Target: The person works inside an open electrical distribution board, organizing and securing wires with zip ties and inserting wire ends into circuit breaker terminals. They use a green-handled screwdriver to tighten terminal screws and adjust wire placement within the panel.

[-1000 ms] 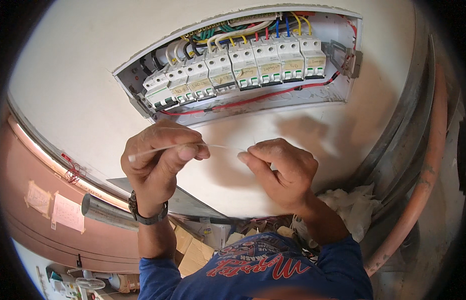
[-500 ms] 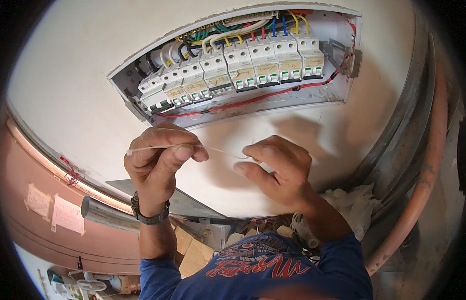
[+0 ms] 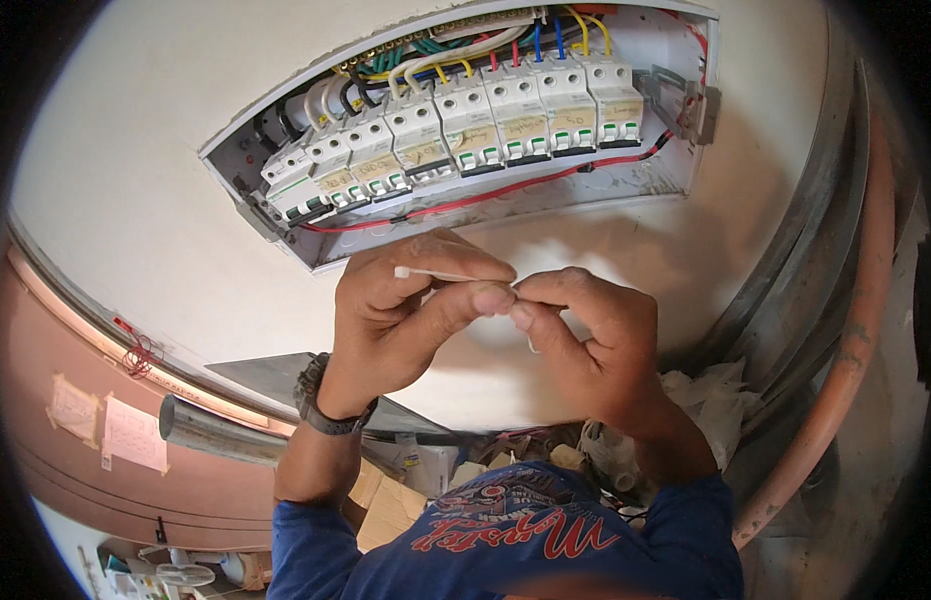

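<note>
i now have the fingertips meeting; half a second ago they stood apart, with a bare span between them of the thin white plastic strip with a small blocky end (image 3: 426, 273). i take that to mean both hands are working one short stretch of it. my left hand (image 3: 416, 310) pinches it between thumb and forefinger, the blocky end pointing left across the fingers. my right hand (image 3: 596, 340) is closed thumb to finger against the left fingertips, seemingly on the strip's other part, though i cannot see the exact contact. the strip is in front of the wall, just below the recessed white metal box (image 3: 646, 182), and neither hand touches that box. inside it sits a row of white circuit breakers with pale labels (image 3: 466, 130), with a long red wire (image 3: 456, 208) running below them and yellow, blue, red, white, black and green wires above. the crumpled whitish plastic bag (image 3: 721, 400) lies near my right forearm; its contents i cannot tell.
</note>
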A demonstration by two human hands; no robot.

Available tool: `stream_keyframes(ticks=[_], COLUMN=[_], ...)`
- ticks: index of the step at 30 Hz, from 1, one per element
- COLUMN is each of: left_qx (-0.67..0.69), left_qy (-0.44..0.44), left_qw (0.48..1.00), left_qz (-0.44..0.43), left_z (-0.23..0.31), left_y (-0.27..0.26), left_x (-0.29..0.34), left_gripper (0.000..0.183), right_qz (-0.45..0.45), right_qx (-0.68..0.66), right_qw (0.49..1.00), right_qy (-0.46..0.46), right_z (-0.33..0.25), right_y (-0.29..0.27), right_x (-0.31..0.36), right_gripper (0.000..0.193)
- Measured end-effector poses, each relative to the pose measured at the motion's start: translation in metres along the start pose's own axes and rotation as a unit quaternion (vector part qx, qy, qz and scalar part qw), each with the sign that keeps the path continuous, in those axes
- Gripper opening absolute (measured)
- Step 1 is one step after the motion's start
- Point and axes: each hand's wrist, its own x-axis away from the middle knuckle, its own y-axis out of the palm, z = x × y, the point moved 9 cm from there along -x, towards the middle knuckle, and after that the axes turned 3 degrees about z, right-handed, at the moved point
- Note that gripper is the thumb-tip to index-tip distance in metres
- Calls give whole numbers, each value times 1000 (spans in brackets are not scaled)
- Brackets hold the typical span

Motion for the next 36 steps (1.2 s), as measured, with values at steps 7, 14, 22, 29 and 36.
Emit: stream_keyframes(ticks=[7,14,22,29,36], left_qx=[-535,-643,-640,-659,-629], left_qy=[306,195,245,279,367], left_qw=[768,710,693,666,651], left_qz=[173,210,222,210,215], left_z=[52,23,10,3,-3], left_y=[-32,-36,-37,-45,-51], left_x=[-51,-104,-109,-107,-110], left_gripper=[63,99,90,85,81], right_qz=[65,67,68,56,55], right_qx=[-6,-33,-50,-59,-58], right_qw=[997,993,992,994,995], right_qy=[34,95,92,71,64], right_z=[24,40,49,60,69], right_y=[-19,-17,-19,-10,-4], right_x=[13,27,28,19,16], right_gripper=[8,7,8,8,9])
